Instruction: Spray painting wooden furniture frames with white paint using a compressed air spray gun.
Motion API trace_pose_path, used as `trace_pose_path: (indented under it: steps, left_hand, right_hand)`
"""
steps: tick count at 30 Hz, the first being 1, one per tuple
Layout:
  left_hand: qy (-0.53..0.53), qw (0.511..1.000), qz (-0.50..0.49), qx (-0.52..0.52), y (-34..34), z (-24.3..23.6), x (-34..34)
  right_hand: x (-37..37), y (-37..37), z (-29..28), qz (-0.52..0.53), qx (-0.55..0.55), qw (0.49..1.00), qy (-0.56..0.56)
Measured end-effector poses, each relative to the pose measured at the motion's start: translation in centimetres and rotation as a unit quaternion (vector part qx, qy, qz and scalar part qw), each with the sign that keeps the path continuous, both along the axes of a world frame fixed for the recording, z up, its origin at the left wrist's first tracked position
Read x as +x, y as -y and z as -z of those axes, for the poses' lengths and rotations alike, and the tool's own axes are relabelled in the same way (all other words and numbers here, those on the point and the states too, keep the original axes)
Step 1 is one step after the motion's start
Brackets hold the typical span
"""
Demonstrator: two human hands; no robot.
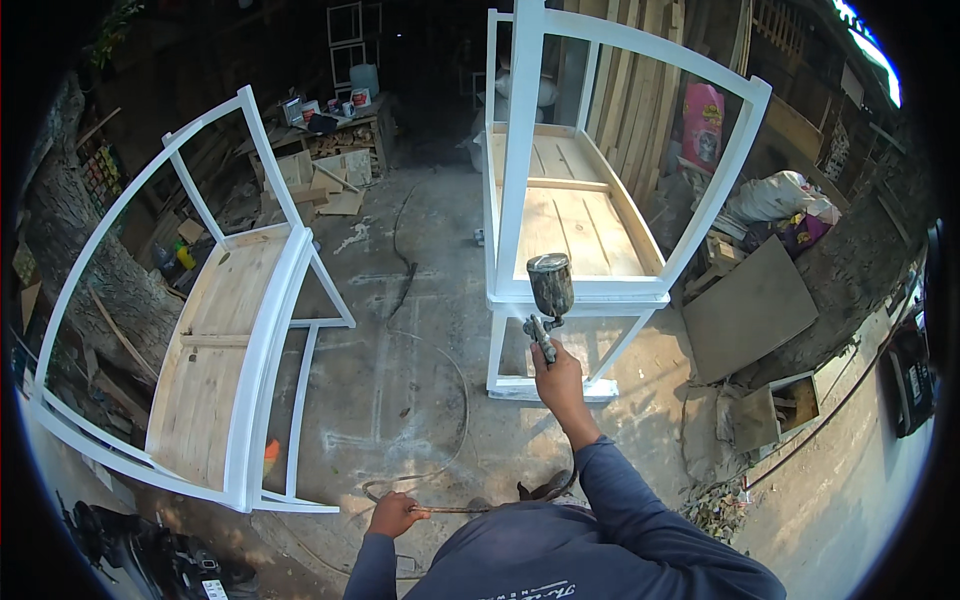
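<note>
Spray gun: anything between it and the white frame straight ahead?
Nothing visible. The right hand holds the spray gun facing the white frame; the hose in the left hand runs near the body, outside that gap.

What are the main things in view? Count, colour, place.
Spray gun: one, metallic, right of centre
Hose: one, brown, looped on ground
Left frame: one, white, near motorbike
Right frame: one, white, beyond spray gun
Planks: several, pale, behind right frame
Bag: one, pink, beside planks
Board: one, brown, leaning right
Box: one, brown, lower right
Jug: one, bluish, back left
Tubs: several, red-white, near jug
Motorbike: one, black, lower left
Tree trunks: two, brown, either side
Left hand: one, blue-sleeved, fingers on hose
Right hand: one, blue-sleeved, fingers around spray gun
</note>
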State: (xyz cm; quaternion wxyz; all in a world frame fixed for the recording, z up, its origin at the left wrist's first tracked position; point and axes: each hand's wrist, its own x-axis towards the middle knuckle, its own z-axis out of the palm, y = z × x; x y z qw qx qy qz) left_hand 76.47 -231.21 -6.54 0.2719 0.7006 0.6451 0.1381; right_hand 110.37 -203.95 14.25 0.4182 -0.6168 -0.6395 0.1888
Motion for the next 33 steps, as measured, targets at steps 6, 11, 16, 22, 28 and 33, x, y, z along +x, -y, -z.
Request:
trace_pose_path:
  steps: [6, 11, 16, 22, 28, 33]
  left_hand:
    - [-0.066, 0.995, 0.035, -0.062, 0.8, 1.3, -0.1]
    - [0.003, 0.998, 0.047, -0.038, 0.2, 0.8, 1.9]
    - [0.136, 0.989, 0.036, -0.054, -4.7, -7.0, 7.5]
    - [0.158, 0.986, 0.055, 0.003, -8.7, -9.4, 12.0]
    - [0.089, 0.991, 0.080, 0.057, -8.9, -10.6, 17.4]
    - [0.145, 0.986, 0.085, 0.013, -9.3, -13.2, 21.1]
  right_hand:
    - [1.4, 1.7, -0.5, 0.026, -0.066, 0.996, -0.061]
    - [2.9, 0.0, -11.4, -0.012, -0.022, 0.964, -0.266]
    - [4.8, -1.7, -26.8, -0.118, 0.089, 0.918, -0.368]
    - [8.4, -4.4, -34.9, -0.117, 0.152, 0.910, -0.367]
    - [19.1, -3.6, -34.3, 0.033, 0.243, 0.894, -0.375]
    - [28.6, -4.3, -33.8, 0.211, 0.312, 0.897, -0.231]
